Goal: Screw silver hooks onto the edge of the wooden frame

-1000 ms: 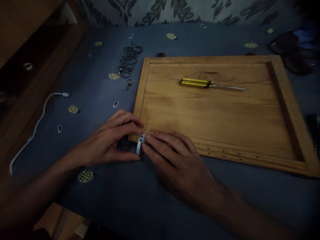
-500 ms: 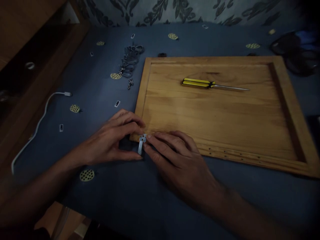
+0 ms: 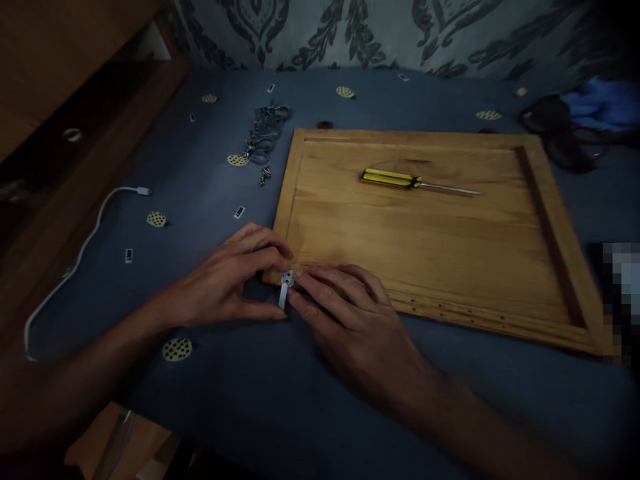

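Observation:
A small silver metal hinge (image 3: 287,281) sits on the near left corner of a framed wooden panel (image 3: 350,230), its narrow arm sticking out past the edge. My left hand (image 3: 227,283) curls round it, with the thumb at the arm's end and the fingertips at the upper side. From the right, my right hand (image 3: 353,313) brings its thumb and forefinger against the same hinge, while its other fingers bend over the panel's near rail. A screwdriver (image 3: 393,178) with a yellow and black handle lies on the panel. The hinge's underside is hidden.
On the blue patterned tablecloth (image 3: 215,200), a heap of metal hardware (image 3: 267,130) and several small screws (image 3: 265,175) lie left of the panel. A white cable (image 3: 95,230) runs along the left. Dark glasses (image 3: 565,133) and a blue cloth (image 3: 600,103) lie at the far right.
The camera view has shifted a little, so the panel and screwdriver appear lower and further left. Both hands keep their places at the hinge.

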`<state>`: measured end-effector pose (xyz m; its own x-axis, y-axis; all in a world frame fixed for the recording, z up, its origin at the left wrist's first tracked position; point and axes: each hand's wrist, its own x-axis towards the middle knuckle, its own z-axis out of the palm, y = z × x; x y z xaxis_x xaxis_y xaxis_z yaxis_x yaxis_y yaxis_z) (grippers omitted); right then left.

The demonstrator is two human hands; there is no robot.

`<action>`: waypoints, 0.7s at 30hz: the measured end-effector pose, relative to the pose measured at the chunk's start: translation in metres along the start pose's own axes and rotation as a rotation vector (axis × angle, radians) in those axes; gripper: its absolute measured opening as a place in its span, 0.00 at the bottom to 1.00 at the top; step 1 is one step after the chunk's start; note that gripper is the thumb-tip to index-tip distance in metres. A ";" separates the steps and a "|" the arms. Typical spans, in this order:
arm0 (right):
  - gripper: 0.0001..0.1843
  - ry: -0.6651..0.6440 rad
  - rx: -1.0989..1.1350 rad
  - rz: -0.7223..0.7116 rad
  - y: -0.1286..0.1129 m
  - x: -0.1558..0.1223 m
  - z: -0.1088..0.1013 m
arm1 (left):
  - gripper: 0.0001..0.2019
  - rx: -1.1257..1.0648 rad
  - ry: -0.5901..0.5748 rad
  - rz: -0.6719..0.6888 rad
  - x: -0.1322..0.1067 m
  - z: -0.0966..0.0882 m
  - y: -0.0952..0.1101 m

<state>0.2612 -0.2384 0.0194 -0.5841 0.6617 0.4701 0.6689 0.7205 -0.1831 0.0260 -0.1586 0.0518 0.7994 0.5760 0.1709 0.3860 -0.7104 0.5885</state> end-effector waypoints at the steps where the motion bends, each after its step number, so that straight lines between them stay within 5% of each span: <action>1: 0.18 0.001 -0.003 -0.003 0.000 0.000 0.000 | 0.17 -0.004 -0.003 -0.003 0.000 0.000 0.000; 13: 0.17 0.068 -0.043 -0.016 0.000 0.000 0.006 | 0.23 -0.105 -0.004 -0.001 -0.001 -0.002 -0.003; 17: 0.17 0.076 -0.054 -0.014 0.001 -0.002 0.009 | 0.14 -0.175 0.212 -0.131 0.004 -0.009 -0.016; 21: 0.16 0.102 -0.051 -0.027 0.002 -0.003 0.011 | 0.11 0.092 0.400 -0.300 0.022 -0.027 -0.048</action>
<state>0.2591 -0.2371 0.0077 -0.5540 0.6159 0.5601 0.6777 0.7244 -0.1263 0.0122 -0.1011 0.0488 0.4150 0.8572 0.3050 0.6253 -0.5122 0.5888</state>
